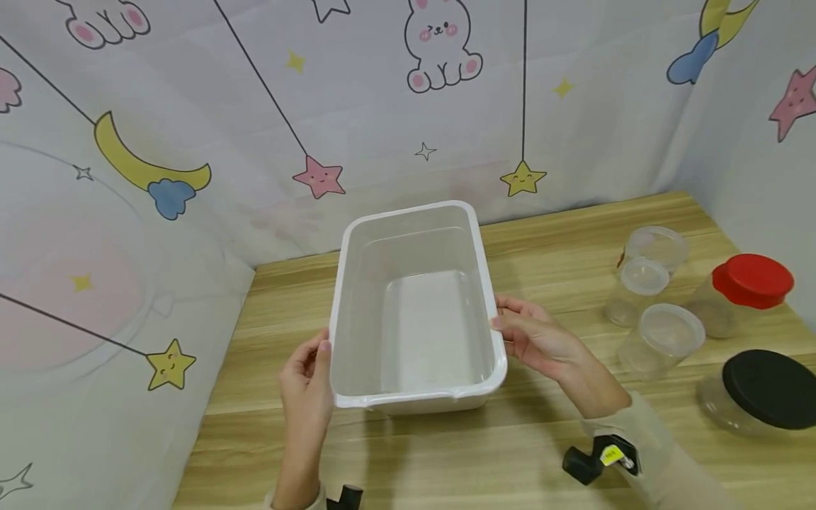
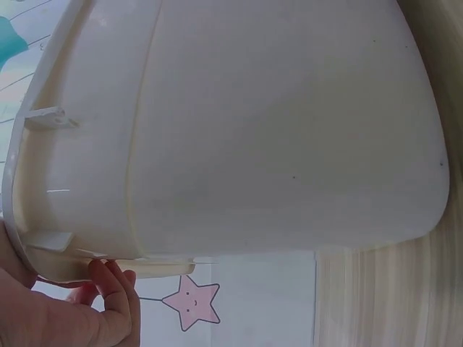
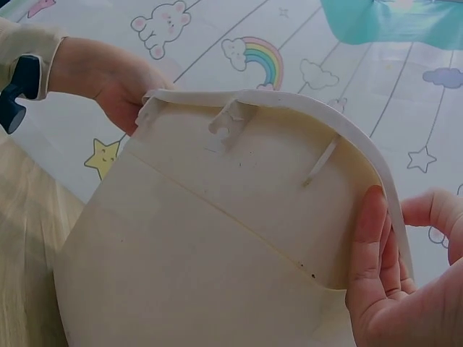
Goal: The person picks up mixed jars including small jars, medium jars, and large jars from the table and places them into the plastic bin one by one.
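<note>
A white plastic basin [image 1: 433, 333], rectangular with rounded corners and nothing inside, is held over the wooden table between both hands. My left hand [image 1: 308, 386] grips its left rim near the front corner, thumb at the rim and fingers beneath, as the left wrist view shows with the hand [image 2: 79, 311] at the lip. On the opposite side my right hand [image 1: 538, 336] pinches the right rim. In the right wrist view the fingers [image 3: 370, 246] press the outer wall under the lip, and the thumb lies on the other side.
On the right of the wooden table [image 1: 280, 304] stand several clear containers, among them a jar with a red lid [image 1: 755, 281], a jar with a black lid [image 1: 771, 389] and a clear cup [image 1: 669, 333]. A cartoon-printed cloth [image 1: 382, 127] hangs behind and at the left.
</note>
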Tool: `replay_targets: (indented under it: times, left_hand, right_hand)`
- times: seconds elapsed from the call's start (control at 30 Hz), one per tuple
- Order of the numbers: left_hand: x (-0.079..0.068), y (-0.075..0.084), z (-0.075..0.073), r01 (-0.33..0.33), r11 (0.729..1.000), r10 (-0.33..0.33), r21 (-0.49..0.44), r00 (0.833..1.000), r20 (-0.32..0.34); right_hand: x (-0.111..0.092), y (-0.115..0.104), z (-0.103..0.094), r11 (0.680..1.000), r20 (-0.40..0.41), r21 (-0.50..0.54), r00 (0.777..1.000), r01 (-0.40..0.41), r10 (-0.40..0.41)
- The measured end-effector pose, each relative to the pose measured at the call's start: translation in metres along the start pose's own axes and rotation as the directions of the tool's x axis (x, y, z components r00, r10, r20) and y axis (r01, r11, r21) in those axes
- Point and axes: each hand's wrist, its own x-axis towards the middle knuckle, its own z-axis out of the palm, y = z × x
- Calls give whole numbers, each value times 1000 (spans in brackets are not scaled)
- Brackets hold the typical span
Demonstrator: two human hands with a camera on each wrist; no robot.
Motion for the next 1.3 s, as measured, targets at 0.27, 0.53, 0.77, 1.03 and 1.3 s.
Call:
replay_targets:
  times: [0.27,0.53,0.77,1.03,1.3]
  left_hand:
    - [-1,0,4,44,999,-43,-11,999,31]
    - [-4,1,8,43,997,-42,-66,999,28]
    - [-4,2,11,40,996,-38,-80,999,25]
    - [-5,-1,14,19,995,-17,-101,1000,24]
    - [-7,1,16,25,996,-20,-91,998,54]
  right_hand:
    - [-5,-2,-3,1000,2,-17,1000,12,-12]
    - [-8,-4,-4,1000,4,-16,1000,19,-19]
    - [-10,-6,-5,1000,3,-7,1000,28,-28]
    - [-12,-7,-6,1000,-3,-3,1000,27,-28]
    - [-15,-9,-9,1000,-10,-3,999,31,-31]
